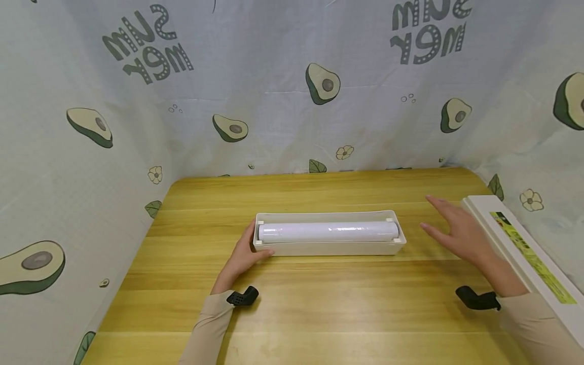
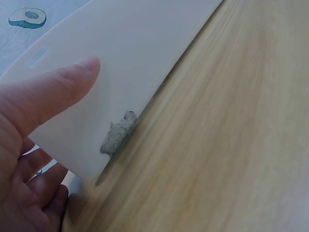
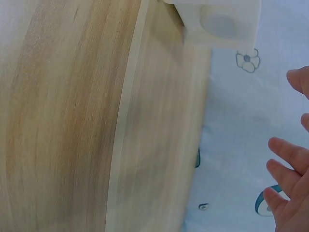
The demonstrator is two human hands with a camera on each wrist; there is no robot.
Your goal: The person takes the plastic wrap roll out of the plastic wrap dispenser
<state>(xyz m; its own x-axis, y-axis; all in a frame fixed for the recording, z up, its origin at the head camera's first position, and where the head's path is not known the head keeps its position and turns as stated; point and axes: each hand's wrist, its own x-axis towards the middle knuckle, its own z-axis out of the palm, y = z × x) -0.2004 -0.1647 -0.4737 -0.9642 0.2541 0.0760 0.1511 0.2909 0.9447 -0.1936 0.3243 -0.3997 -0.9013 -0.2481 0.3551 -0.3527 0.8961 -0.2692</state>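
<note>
One hand on the open box, one hand free

White box point(image 1: 333, 248) sits mid-worktop point(image 1: 319, 304), lengthwise left to right, white roll point(image 1: 328, 232) lying inside, uncovered, with small white tabs near its ends. Left-hand grip point(image 1: 242, 253) is closed on the box's left end: thumb along the near face, other fingers round behind that end. Left wrist view shows a grey patch point(image 2: 118, 135) low on the box; can't tell what it is. Right-hand grip point(image 1: 465, 235) holds nothing, fingers spread, hanging between the box's right end and a long white piece point(image 1: 515, 256) at far right, yellow-green label point(image 1: 534, 258) on top. Whether that piece is a cover or another box: unclear.

Step in hand, my read: steadying or placing the box, roll seated. Next move probably calls for the right hand closing on the box's right end, or reaching right for the labelled piece, while the left keeps the box level and the roll undisturbed.
</note>
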